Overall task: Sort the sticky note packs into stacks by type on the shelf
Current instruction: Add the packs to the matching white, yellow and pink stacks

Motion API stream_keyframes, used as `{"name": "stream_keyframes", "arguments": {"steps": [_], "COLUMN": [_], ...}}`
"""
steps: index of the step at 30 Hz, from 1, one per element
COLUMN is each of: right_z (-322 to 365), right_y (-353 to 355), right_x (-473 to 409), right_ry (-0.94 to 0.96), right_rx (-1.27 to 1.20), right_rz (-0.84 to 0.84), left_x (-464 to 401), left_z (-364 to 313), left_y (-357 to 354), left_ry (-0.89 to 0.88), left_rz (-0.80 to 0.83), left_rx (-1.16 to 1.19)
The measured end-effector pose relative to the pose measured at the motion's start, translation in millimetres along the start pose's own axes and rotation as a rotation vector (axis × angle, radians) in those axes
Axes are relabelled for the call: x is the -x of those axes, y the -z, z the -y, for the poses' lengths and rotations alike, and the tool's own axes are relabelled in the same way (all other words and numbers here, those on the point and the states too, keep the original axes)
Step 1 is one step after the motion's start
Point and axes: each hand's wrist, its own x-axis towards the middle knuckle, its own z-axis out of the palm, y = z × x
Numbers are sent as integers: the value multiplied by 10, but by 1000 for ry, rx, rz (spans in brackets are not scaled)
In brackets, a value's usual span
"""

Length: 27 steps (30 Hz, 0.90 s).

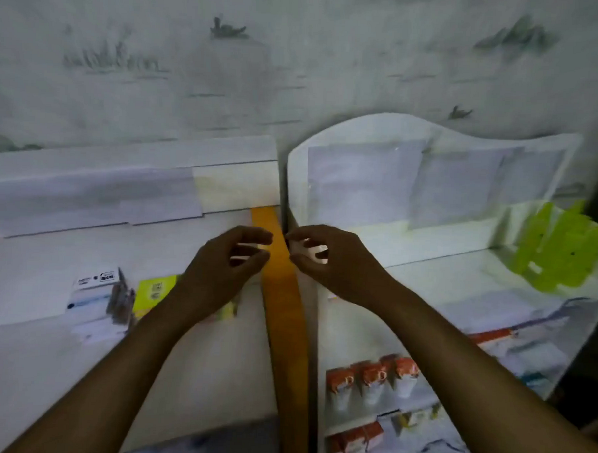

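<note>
Both forearms raised, hands level and close together. Left hand (pixel 233 254): fingers curled, nothing clearly in them; cannot tell if it holds anything. Right hand (pixel 318 253): fingers pinch a small white piece (pixel 313 250), blurred.

Below left hand: yellow sticky note pack (pixel 154 290) on the shelf (pixel 31 283). Between and beyond the hands: orange strip (pixel 281 294). Beyond right hand, far right: lime-green packs (pixel 563 251).
</note>
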Motion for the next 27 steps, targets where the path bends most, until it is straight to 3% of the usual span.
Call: {"name": "stream_keyframes", "arguments": {"steps": [7,10,14,22,27], "right_z": [-684,-974,-1359,-2225,-2571], "right_y": [639,855,994,903,598], "right_x": [442,479,385,329,314], "right_ry": [-141,-199,-287,-454,-461], "right_rx": [5,38,115,207,153], "right_rz": [-49,-62,-12,138,238], "left_x": [-243,-389,-519,-654,-740], "left_z": [-429,-516,-513,143,557], "left_y": [-846,-1219,-1836,-2772,-2994], "left_ry": [-187,-198,-108,264,465], "left_rz": [99,179,288,266,123], "left_rx": [-233,-223,-222,-192,-224]}}
